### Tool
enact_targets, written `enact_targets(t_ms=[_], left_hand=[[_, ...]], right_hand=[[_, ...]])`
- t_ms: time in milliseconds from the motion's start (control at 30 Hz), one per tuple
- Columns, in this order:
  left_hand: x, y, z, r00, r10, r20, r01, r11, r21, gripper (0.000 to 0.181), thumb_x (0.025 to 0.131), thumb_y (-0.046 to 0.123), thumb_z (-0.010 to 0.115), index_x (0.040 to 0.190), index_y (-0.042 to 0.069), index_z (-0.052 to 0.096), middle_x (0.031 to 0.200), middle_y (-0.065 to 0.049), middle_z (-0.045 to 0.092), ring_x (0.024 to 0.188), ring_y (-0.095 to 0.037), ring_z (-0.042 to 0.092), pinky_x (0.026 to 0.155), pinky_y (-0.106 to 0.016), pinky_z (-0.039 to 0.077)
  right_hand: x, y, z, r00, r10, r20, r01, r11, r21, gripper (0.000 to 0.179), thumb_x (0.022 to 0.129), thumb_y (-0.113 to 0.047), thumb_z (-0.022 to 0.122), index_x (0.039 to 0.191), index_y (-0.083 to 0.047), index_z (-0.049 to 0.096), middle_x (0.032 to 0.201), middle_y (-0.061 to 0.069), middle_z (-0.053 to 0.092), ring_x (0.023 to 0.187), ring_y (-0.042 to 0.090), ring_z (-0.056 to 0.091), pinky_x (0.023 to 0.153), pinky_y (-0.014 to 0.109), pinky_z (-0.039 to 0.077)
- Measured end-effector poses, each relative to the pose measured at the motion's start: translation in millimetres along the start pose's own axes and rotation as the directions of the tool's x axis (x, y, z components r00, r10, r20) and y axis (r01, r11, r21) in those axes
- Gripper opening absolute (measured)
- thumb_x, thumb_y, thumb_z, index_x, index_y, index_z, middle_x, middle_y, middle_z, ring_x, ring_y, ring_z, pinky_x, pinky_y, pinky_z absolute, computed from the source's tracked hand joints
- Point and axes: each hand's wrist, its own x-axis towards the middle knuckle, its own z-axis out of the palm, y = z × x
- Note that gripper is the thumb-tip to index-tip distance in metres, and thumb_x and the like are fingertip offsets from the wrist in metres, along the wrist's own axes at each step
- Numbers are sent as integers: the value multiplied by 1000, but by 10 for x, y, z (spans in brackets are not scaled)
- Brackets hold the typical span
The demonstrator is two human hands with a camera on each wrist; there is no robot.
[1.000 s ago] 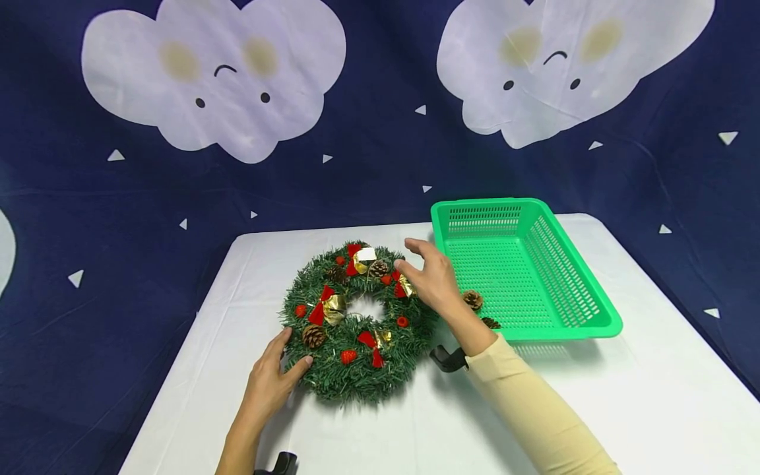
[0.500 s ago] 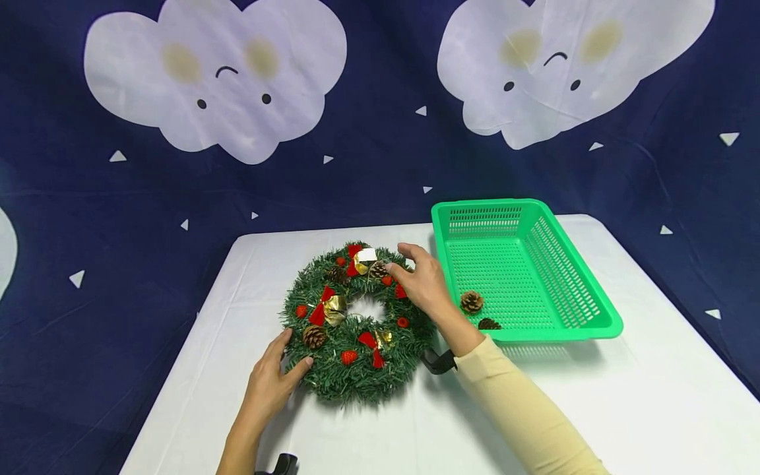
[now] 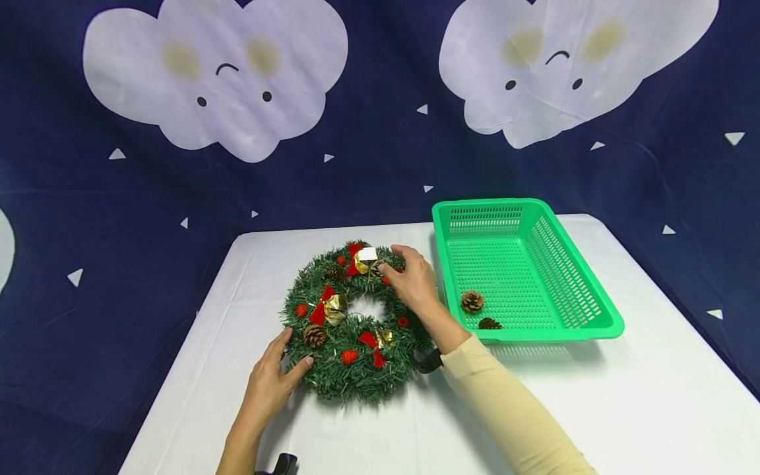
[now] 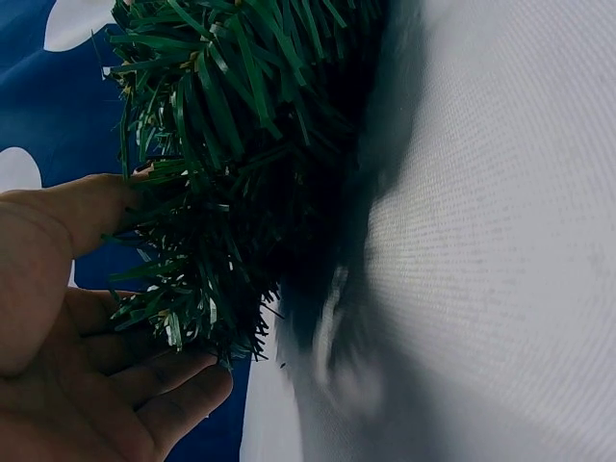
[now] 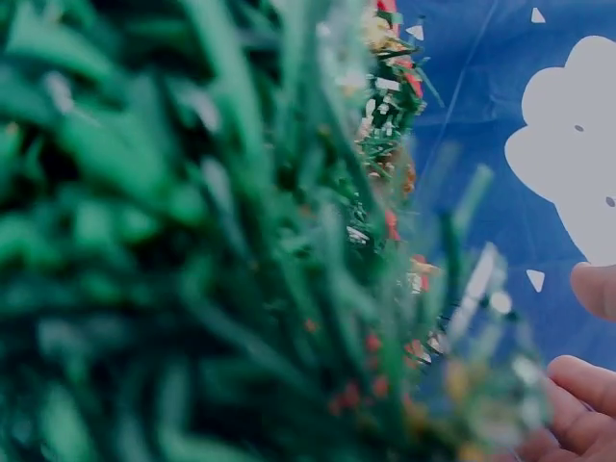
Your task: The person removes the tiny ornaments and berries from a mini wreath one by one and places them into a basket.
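A round green Christmas wreath (image 3: 338,386) lies on the white table, trimmed with red and gold bows (image 3: 323,306), pine cones (image 3: 314,336) and red berries (image 3: 349,357). My left hand (image 3: 270,373) holds its lower-left edge, thumb on top; in the left wrist view the fingers (image 4: 183,399) come round the green bristles. Over the upper right of the wreath is my right hand (image 3: 415,280), thumb and forefinger apart, the thumb tip right at a pine cone near the white tag (image 3: 367,254). The right wrist view shows blurred bristles and part of the right hand (image 5: 582,404).
A green slotted plastic basket (image 3: 600,316) stands at the back right of the table (image 3: 641,389). Inside its near left corner lie two pine cones (image 3: 472,301). A dark blue cloth (image 3: 380,178) with clouds hangs behind the table.
My right hand has moved left over the wreath, away from the basket, and its thumb now reaches the upper pine cone. The left hand and the wreath stay in place.
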Motion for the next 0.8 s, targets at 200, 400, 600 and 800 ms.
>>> enact_targets(t_ms=[200,400,600,800], left_hand=[[-11,7,0,999,24,-24,-24,1000,5,74,89,31,64,148,2,28,151,-23,31,133,-46,36,106,-62,33],[-3,3,2,1000,14,-14,-14,1000,0,75,89,32,64,148,4,27,152,-22,30,134,-46,35,106,-62,33],[13,3,5,1000,9,0,-9,1000,-2,76,89,31,64,149,4,26,153,-21,29,134,-46,35,107,-61,32],[9,7,-4,1000,8,2,-8,1000,4,76,89,32,63,149,4,25,153,-21,28,135,-46,33,107,-62,31]], right_hand=[[24,25,77,1000,0,-25,-1,998,-62,50,88,-33,65,132,-12,54,131,11,58,120,31,54,98,48,45],[61,45,118,999,16,-36,-20,995,-94,50,88,-33,65,133,-12,54,132,11,57,123,30,52,100,47,44],[90,67,146,999,16,-52,-22,994,-107,50,88,-32,65,132,-11,54,131,12,57,122,31,53,99,48,45],[121,65,185,998,33,-44,-38,992,-119,51,86,-30,68,132,-12,55,131,12,58,120,33,54,97,49,46]])
